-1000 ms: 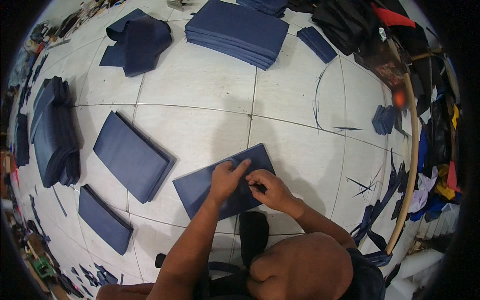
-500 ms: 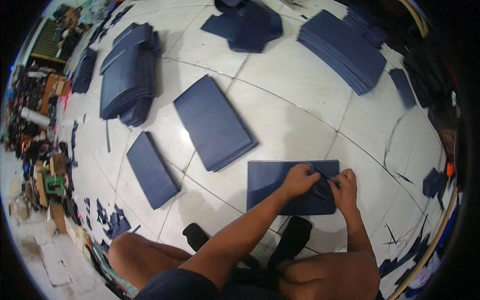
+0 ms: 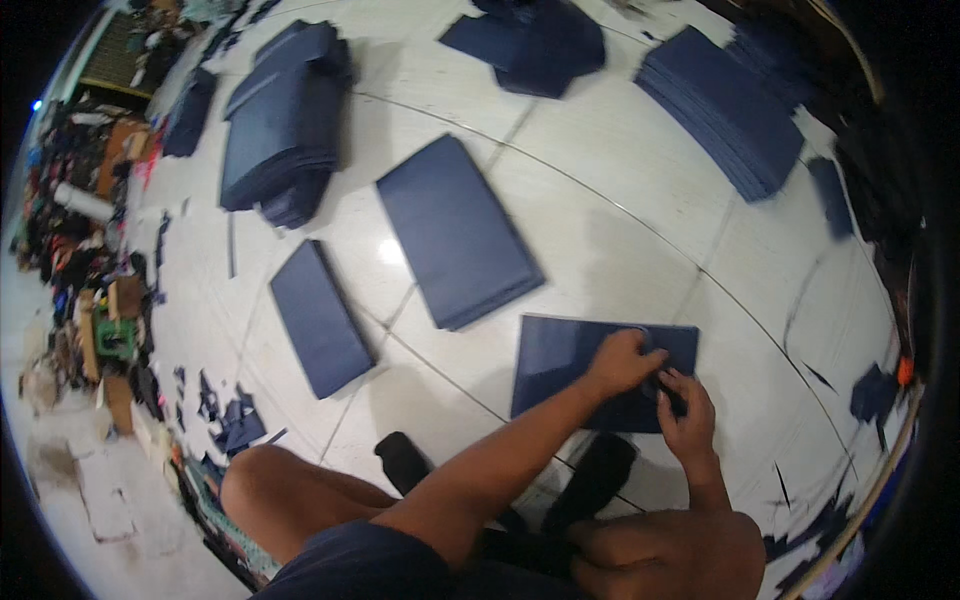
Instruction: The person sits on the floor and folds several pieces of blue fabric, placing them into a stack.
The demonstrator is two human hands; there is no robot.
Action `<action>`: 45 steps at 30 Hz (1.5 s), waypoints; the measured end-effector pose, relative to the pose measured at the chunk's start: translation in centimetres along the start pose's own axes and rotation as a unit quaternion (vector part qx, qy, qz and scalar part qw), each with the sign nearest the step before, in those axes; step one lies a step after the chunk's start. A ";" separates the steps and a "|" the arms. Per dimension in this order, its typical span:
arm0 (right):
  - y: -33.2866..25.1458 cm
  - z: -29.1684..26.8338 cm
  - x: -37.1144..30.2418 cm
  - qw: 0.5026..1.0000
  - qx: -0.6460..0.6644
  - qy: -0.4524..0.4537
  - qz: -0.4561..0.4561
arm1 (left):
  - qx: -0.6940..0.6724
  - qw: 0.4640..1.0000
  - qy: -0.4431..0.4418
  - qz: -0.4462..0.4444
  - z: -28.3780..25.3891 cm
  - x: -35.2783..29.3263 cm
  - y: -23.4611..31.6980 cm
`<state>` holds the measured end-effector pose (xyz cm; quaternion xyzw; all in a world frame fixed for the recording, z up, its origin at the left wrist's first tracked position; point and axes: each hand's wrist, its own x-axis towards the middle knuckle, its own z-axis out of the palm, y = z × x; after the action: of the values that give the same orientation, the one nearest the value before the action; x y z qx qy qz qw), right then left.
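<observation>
A rectangular stack of dark blue fabric (image 3: 550,360) lies flat on the tiles in front of my feet. Over its right half, my left hand (image 3: 625,362) is closed, thumb toward the right, on a small dark piece of cloth (image 3: 650,385). My right hand (image 3: 688,410) comes up from below with bent fingers at the same piece, its fingertips close to my left thumb. Between the hands the cloth is mostly hidden, so its shape cannot be made out.
Left of the hands lie a large fabric stack (image 3: 455,235) and a narrower one (image 3: 320,320). Farther off are a bulky folded pile (image 3: 285,120), loose fabric (image 3: 545,50) and a long stack (image 3: 720,110). Scraps (image 3: 235,415) and clutter (image 3: 100,230) line the left side.
The view has shifted, so the floor things appear farther right. My right hand has moved from the stack's right edge inward and lower, closer to my left hand.
</observation>
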<state>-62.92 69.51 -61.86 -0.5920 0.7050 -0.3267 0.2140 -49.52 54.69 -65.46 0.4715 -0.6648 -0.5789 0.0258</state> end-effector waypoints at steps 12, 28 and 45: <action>5.5 -0.5 1.8 0.995 -0.092 0.003 0.029 | -0.004 0.999 -0.049 -0.019 0.4 0.4 0.5; 1.7 -2.9 2.4 0.984 0.073 -0.025 0.161 | -0.040 0.998 -0.032 -0.026 0.7 0.4 -0.2; -0.7 -1.6 2.5 0.999 0.028 -0.036 -0.002 | -0.100 0.992 -0.016 -0.070 0.5 0.3 0.4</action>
<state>-64.07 67.40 -60.02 -0.5981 0.6863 -0.3253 0.2556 -50.21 54.84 -65.51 0.5026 -0.5691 -0.6504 0.0220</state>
